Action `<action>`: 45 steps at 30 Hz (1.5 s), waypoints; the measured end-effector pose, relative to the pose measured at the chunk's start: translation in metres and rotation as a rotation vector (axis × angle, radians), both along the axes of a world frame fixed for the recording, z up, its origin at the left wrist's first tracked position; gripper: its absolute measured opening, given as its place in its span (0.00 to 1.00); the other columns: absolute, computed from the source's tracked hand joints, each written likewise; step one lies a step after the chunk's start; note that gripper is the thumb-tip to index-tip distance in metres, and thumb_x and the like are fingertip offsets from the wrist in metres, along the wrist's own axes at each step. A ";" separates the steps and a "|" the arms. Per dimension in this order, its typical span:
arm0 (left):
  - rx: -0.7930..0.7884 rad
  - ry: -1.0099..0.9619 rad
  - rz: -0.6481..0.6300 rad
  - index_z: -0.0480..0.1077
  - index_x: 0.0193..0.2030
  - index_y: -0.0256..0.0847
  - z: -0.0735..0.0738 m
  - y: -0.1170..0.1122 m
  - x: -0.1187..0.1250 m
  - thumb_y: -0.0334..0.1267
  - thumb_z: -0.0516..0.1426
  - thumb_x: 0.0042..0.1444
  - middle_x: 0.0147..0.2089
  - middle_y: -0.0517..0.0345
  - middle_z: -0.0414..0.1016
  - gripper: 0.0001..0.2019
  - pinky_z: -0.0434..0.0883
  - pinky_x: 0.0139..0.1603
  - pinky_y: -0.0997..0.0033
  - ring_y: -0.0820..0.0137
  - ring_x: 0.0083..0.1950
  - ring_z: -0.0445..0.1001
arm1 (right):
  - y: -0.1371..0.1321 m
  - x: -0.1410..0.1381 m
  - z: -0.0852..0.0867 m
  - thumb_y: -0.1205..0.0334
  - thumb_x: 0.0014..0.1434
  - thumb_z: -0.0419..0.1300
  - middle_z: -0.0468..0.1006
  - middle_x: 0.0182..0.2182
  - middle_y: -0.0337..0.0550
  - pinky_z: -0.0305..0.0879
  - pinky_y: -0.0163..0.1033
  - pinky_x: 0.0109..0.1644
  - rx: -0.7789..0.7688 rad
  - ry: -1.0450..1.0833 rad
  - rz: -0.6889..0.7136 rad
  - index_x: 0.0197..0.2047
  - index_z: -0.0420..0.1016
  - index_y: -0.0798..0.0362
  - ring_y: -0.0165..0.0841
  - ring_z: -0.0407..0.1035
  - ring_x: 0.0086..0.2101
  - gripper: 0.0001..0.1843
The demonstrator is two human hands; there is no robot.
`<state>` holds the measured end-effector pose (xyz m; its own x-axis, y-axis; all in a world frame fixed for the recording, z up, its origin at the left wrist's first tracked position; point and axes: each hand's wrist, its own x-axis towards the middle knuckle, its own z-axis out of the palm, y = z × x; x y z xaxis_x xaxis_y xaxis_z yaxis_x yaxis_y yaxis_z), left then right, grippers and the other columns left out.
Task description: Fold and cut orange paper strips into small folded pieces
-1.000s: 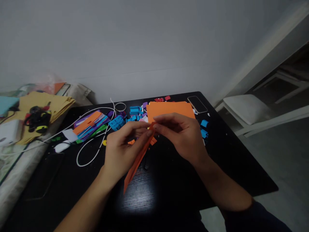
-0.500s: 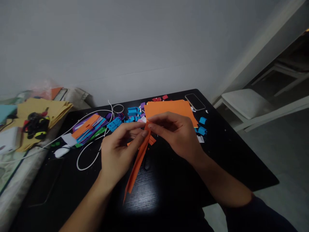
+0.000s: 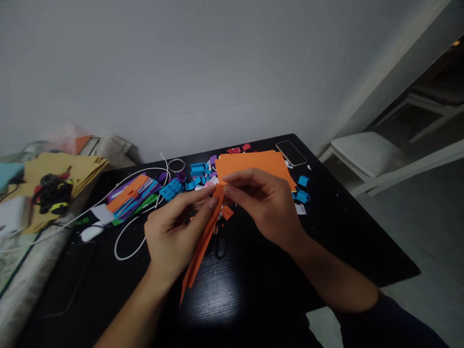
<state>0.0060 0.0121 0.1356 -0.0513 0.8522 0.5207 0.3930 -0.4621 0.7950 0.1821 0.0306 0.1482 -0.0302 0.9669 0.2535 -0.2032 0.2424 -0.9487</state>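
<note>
A folded strip of orange paper (image 3: 201,256) hangs slanting above the black table, its lower end towards me. My left hand (image 3: 177,227) pinches it near the top between thumb and fingers. At its upper right corner my right hand (image 3: 270,203) grips the edge with thumb and forefinger. Beyond the hands lies a stack of orange paper sheets (image 3: 253,164). Small cut orange pieces (image 3: 227,212) lie beneath the strip. Dark-handled scissors (image 3: 219,246) are partly hidden behind it.
The black table (image 3: 348,241) also bears blue paper pieces (image 3: 172,189), a pile of coloured paper strips (image 3: 132,195), a looped white cable (image 3: 118,241), a roll of tape (image 3: 176,165), a white mouse (image 3: 92,232) and a phone (image 3: 291,152). A white chair (image 3: 377,154) stands at the right.
My left hand has shifted slightly left and down, with the strip's lower end moving left too. The fingers of my right hand remain at the strip's top.
</note>
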 end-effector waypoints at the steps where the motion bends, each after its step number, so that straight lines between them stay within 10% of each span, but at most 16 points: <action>1: 0.006 0.007 0.010 0.83 0.51 0.51 -0.001 0.000 0.000 0.35 0.69 0.60 0.43 0.61 0.88 0.13 0.83 0.41 0.70 0.70 0.38 0.85 | 0.000 0.000 0.000 0.65 0.60 0.71 0.87 0.38 0.39 0.83 0.40 0.48 0.004 0.002 0.001 0.41 0.85 0.48 0.33 0.83 0.39 0.05; 16: 0.058 0.007 0.012 0.82 0.52 0.52 -0.002 -0.002 0.001 0.32 0.69 0.60 0.47 0.62 0.87 0.15 0.84 0.43 0.66 0.70 0.39 0.85 | 0.002 0.000 0.003 0.51 0.57 0.73 0.82 0.29 0.38 0.78 0.36 0.39 -0.088 0.015 0.142 0.35 0.82 0.51 0.29 0.77 0.30 0.13; 45: 0.138 -0.010 -0.029 0.82 0.52 0.52 -0.004 0.000 0.002 0.27 0.69 0.59 0.45 0.66 0.87 0.18 0.81 0.43 0.78 0.76 0.40 0.84 | -0.003 -0.001 0.005 0.56 0.66 0.66 0.79 0.29 0.39 0.74 0.37 0.40 0.029 -0.015 0.086 0.34 0.81 0.52 0.30 0.74 0.32 0.11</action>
